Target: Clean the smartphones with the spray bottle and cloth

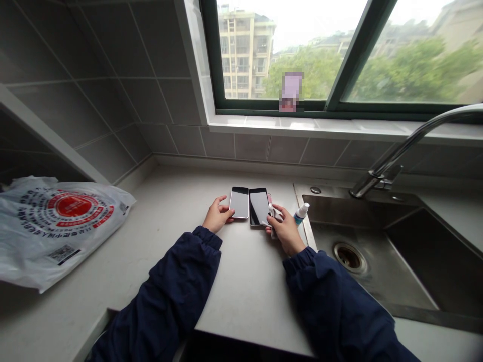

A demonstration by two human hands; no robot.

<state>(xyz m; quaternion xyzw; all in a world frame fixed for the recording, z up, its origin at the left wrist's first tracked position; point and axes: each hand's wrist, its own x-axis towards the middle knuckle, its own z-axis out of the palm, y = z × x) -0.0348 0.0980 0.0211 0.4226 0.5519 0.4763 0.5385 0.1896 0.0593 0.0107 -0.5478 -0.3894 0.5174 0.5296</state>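
Two smartphones with dark front edges and pale reflections lie side by side over the white counter. My left hand (218, 215) has its thumb on the lower left edge of the left smartphone (239, 202), fingers curled along its side. A wider right smartphone (258, 206) is close beside it. At its right edge my right hand (286, 226) pinches a crumpled whitish cloth (274, 232), the thumb touching the phone's edge. A small pink item (269, 198) shows partly behind that phone. Just beyond my right hand is a small spray bottle (301, 213) with a white cap and blue label.
A steel sink (324, 236) with a chrome faucet (381, 168) lies to the right. At the left a white plastic bag (64, 221) with red print rests on the counter (166, 211). A tiled wall and window sill (256, 122) close off the back.
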